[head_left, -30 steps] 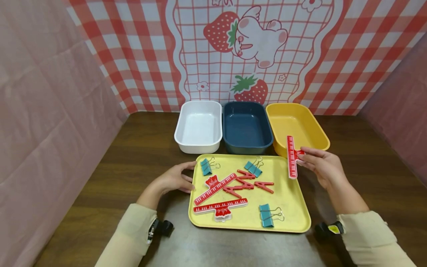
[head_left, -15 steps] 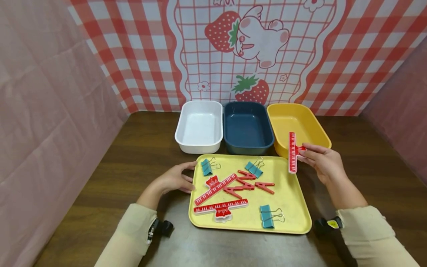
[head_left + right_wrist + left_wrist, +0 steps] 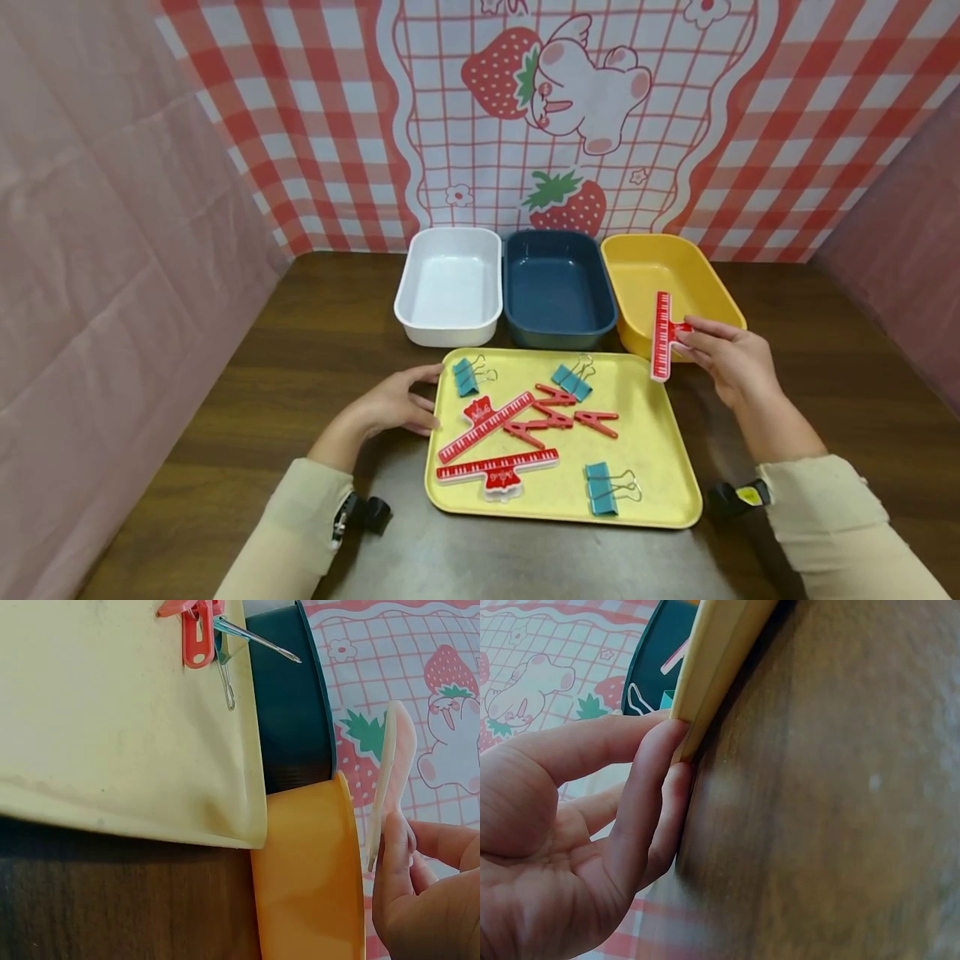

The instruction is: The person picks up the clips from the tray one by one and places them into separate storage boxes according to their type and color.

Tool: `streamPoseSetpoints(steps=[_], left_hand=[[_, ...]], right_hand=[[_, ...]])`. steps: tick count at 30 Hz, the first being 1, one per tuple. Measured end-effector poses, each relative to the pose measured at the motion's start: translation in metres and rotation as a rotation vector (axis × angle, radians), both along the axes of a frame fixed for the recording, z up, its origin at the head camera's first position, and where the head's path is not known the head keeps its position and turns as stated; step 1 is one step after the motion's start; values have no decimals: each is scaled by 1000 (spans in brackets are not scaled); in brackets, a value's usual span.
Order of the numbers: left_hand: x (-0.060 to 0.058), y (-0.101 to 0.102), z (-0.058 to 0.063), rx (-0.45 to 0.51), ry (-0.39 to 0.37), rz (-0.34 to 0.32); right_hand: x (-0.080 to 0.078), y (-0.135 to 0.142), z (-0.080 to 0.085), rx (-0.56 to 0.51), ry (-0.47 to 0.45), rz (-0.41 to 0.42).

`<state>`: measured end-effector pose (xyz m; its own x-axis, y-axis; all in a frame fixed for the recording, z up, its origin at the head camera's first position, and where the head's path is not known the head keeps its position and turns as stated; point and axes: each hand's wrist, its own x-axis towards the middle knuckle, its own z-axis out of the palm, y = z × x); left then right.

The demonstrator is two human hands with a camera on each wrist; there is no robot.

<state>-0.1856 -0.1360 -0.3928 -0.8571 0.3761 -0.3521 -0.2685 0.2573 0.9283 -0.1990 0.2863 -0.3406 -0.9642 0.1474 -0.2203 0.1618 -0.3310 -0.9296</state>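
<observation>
My right hand (image 3: 738, 367) pinches a red-and-white clip with a long piano-key bar (image 3: 661, 337) by its tab. The bar stands lengthwise over the near edge of the yellow bin (image 3: 636, 335); the right wrist view shows the clip's pale side (image 3: 399, 761). At the tray's left edge, my left hand (image 3: 393, 402) touches the rim of the yellow tray (image 3: 652, 458) with extended fingers (image 3: 649, 776). On the tray lie two similar clips, one slanted (image 3: 487, 427) and one nearer me (image 3: 498, 468), several red clothespins (image 3: 596, 422), and teal binder clips (image 3: 602, 489).
A white bin (image 3: 448, 323) and a dark blue bin (image 3: 561, 333) stand left of the yellow one, behind the tray. Another binder clip (image 3: 467, 379) lies at the tray's back left, and one (image 3: 572, 382) at its back. A checked cloth (image 3: 330, 125) hangs behind.
My right hand has moved slightly away from me and to the right, carrying the clip from the tray's corner farther over the yellow bin. The left hand has stayed at the tray's edge.
</observation>
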Motion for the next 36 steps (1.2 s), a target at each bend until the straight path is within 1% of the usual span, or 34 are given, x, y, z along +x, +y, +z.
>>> streamPoseSetpoints(steps=[3,10,18,22,30,36], left_hand=[[0,0,0,4,1,1],[-1,0,-3,15,-5,0],[-3,-1,-3,4,-10,5],[-3,-2,-4,2,-16,6],[-2,-2,-1,-1,-18,1],[-2,-2,-2,5,-22,-3]], right_hand=[[-2,1,0,-20,-2,-7],[-4,4,0,0,-59,-47],[-10,5,1,10,-76,-69],[-12,6,1,-6,-78,-80],[-16,6,2,-15,-78,-91],[-21,6,7,-14,-114,-127]])
